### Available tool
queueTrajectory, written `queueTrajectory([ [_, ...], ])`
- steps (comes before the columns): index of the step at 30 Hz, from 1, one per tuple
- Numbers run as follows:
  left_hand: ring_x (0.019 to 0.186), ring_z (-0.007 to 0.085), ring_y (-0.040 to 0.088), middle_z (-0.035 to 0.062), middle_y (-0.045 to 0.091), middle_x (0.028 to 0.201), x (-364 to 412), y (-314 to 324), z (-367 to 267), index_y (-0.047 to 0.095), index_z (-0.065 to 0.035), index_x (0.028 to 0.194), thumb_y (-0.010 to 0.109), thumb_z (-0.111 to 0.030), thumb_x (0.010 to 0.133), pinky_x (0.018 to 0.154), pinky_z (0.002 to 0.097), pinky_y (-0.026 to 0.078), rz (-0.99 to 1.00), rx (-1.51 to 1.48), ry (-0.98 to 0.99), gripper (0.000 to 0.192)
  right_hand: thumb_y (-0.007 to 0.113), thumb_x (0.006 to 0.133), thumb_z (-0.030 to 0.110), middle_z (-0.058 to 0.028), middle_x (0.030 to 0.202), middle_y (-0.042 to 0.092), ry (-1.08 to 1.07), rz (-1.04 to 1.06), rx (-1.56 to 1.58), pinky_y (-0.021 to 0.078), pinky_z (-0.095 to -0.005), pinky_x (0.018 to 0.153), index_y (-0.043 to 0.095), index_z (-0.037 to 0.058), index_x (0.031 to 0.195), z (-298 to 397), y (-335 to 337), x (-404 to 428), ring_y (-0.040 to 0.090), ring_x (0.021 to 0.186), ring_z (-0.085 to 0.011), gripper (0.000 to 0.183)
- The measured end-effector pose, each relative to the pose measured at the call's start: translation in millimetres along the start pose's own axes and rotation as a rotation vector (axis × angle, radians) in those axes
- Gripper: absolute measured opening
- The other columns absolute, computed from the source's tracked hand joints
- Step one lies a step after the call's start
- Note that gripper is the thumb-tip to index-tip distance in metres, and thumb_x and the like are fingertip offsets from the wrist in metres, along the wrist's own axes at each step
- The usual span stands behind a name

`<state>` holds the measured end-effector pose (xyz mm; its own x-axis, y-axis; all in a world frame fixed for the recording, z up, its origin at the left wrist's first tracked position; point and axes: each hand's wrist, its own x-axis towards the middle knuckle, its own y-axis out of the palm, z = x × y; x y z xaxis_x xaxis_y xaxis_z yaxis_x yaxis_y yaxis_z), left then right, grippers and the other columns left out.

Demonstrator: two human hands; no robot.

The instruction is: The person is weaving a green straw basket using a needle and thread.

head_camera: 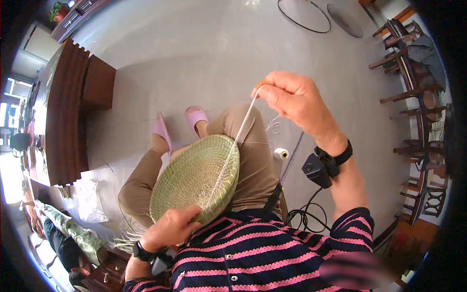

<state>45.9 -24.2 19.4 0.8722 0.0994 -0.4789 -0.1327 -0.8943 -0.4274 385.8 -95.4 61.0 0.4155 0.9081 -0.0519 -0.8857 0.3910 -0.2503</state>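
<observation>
A round, shallow coiled basket of green plant fibre (193, 171) rests tilted on my lap. My left hand (178, 224) grips its near rim, with the thumb over the edge. My right hand (288, 96) is raised beyond the basket to the right, its fingers pinched on white thread (245, 122). This thread runs taut down to the basket and across its inside. Loose thread ends lie in the basket near my left hand. Whether a needle is between my right fingertips cannot be made out. A bundle of pale fibre strands (127, 237) sticks out left of my left wrist.
A white thread spool (281, 153) stands by my right thigh, with a coiled black cable (310, 219) nearer me. Dark wooden furniture (73, 109) stands at left, wooden chairs (419, 95) at right. Another person (62, 241) is at lower left. A black hoop (305, 31) lies on the floor.
</observation>
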Motion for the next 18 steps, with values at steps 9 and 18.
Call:
queueTrajectory([
  [9, 0.092, 0.0340, 0.058, 0.0178, 0.059, 0.099, 14, -7, -15, 0.051, -0.0023, 0.113, 0.068, -0.017, 0.074, 0.082, 0.0388, 0.047, 0.058, 0.026, -0.049, 0.045, 0.057, 0.086, 0.013, -0.0010, 0.064, 0.057, -0.151, 0.367, -0.193, 0.0387, -0.0229, 0.053, 0.064, 0.0008, 0.086, 0, -12, 6, 0.047, 0.058, -0.0059, 0.014],
  [18, 0.096, 0.0209, 0.056, 0.0129, 0.059, 0.101, 75, -74, -105, 0.051, 0.0048, 0.116, 0.062, -0.011, 0.081, 0.087, 0.0326, 0.044, -0.138, -0.884, 0.217, 0.039, 0.063, 0.078, 0.004, -0.0087, 0.069, 0.061, -0.399, 0.357, -0.174, 0.0439, -0.0286, 0.056, 0.063, 0.0014, 0.081, 45, 9, -13, 0.058, 0.060, -0.0184, 0.003],
])
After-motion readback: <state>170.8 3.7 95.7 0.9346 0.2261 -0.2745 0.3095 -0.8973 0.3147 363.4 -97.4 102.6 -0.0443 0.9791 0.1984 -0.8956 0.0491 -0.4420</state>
